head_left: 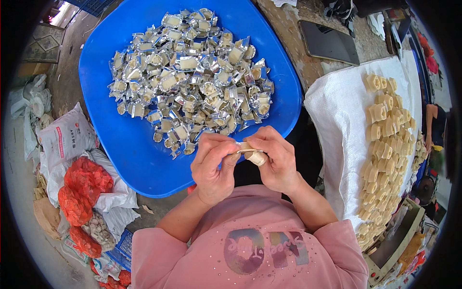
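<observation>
Both hands meet over the near right rim of a large blue basin (159, 178). My right hand (278, 161) grips a small cream-coloured plastic part (256, 157) between thumb and fingers. My left hand (214, 164) pinches the thin edge on the left side of the same part; its fingertips partly hide that edge. In the basin lies a heap of small silver and cream pieces (187, 72). To the right, many similar cream plastic parts (385, 154) are spread on a white cloth (332, 130).
A black phone (328, 42) lies on the worn tabletop (284, 24) at the far right. On the floor at left are a white printed sack (67, 135), red mesh bags (79, 192) and a blue crate (121, 250). Another person's arm (429, 125) shows at the right edge.
</observation>
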The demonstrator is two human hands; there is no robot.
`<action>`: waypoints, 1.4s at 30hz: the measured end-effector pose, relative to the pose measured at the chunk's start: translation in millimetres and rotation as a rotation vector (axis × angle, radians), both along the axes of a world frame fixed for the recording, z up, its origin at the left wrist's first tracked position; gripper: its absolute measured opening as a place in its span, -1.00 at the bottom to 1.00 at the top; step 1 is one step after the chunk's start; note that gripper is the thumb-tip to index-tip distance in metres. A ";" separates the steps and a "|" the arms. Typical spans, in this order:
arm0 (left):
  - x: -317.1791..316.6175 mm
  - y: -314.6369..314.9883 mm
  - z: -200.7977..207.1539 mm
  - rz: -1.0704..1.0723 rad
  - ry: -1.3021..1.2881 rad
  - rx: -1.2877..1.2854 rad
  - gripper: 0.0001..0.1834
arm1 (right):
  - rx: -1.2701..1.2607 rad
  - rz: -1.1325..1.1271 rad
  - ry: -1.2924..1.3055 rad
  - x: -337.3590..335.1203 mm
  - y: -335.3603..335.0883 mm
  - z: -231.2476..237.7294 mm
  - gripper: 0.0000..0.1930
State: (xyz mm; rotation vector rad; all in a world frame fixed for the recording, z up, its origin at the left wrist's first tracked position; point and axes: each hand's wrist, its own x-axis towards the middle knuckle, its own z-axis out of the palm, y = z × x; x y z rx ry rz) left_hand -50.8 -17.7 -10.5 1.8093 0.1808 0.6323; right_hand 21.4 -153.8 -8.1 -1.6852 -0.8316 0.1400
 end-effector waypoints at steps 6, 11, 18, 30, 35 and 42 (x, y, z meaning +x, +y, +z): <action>6.8 -10.0 -12.5 -0.044 -0.029 -0.227 -0.90 | 0.089 -0.036 0.303 -3.7 -5.1 -12.0 -0.64; 4.1 -6.9 -15.8 -0.077 -0.025 -0.208 -0.91 | 0.077 -0.037 0.240 -8.1 -6.1 -14.6 -0.64; -10.7 -11.2 -22.8 -0.056 0.102 -0.279 -0.85 | -0.011 -0.019 0.272 -12.7 -8.2 -15.8 -0.66; -13.8 -6.3 -39.6 -0.057 0.141 -0.417 -0.84 | -0.106 -0.003 0.358 -8.1 0.1 -19.5 -0.75; -0.1 -12.6 -36.4 -0.005 0.105 -0.545 -0.88 | -0.046 -0.058 0.490 -1.8 -4.4 -27.1 -0.78; 28.4 39.8 -53.1 -0.055 0.207 0.087 -0.62 | -0.340 -0.228 0.265 35.1 -9.5 -32.5 -0.67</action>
